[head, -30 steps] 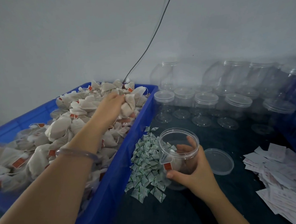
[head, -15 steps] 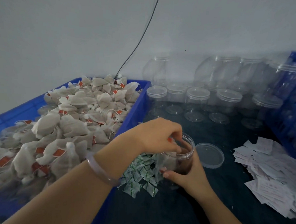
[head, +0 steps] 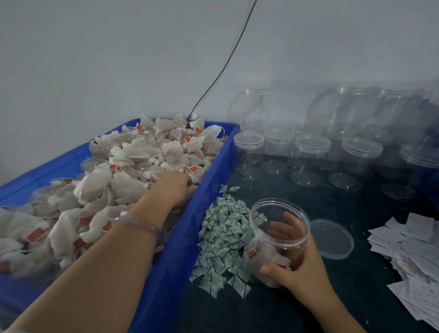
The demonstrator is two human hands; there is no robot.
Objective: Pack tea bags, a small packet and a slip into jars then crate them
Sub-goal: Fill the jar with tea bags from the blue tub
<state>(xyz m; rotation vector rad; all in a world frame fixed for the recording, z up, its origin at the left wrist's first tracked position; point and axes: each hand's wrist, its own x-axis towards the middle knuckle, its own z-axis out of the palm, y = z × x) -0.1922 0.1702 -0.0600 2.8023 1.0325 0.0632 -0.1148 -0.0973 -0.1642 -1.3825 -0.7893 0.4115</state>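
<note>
Dark bench [head: 272, 316]. Right grip [head: 297, 271] wraps tilted jar [head: 265, 230]; left grip [head: 173, 184], left of jar, buried in bags [head: 141, 155], closure unclear. I expect tangled strings dragging extras out.

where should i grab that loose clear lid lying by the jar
Pinch the lid by its rim, from above on its right edge. It lies flat on the dark table, so nothing fits under it, and the jar and right hand crowd its left side.
</note>
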